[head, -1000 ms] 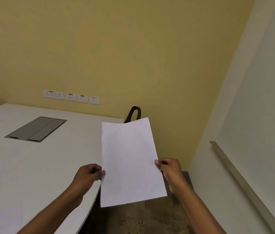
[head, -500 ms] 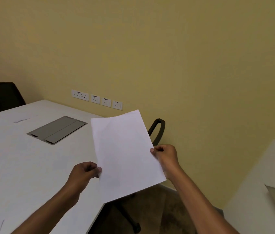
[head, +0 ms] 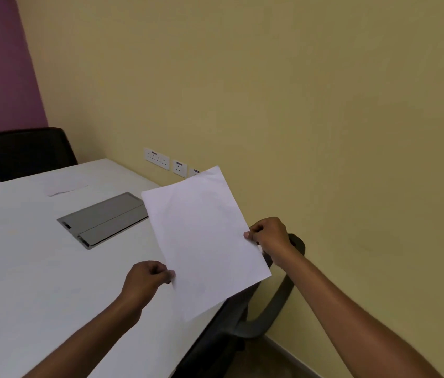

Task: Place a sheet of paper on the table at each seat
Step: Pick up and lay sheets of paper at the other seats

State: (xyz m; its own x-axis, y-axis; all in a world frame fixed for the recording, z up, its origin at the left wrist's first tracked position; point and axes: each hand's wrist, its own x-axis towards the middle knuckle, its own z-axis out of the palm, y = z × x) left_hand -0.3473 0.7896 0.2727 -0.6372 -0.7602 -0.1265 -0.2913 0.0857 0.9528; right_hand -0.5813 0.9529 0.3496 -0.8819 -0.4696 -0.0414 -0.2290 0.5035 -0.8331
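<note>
I hold one blank white sheet of paper (head: 204,241) in the air over the right edge of the white table (head: 24,268). My left hand (head: 147,276) pinches its left edge and my right hand (head: 270,238) pinches its right edge. The sheet is tilted, its far corner pointing up and right. Another sheet (head: 65,185) lies flat on the table's far side, in front of a black chair (head: 29,151). A second black chair (head: 242,323) is tucked under the table's right edge, just below the held sheet.
A grey metal cable hatch (head: 103,219) is set into the table's middle. Wall sockets (head: 166,163) run along the yellow wall behind the table. A purple wall stands at the far left. Brown floor shows at the lower right beside the near chair.
The view has swung left, bringing the far chair and purple wall into sight. The held sheet has moved left, toward the table edge above the near chair, and tilted more.
</note>
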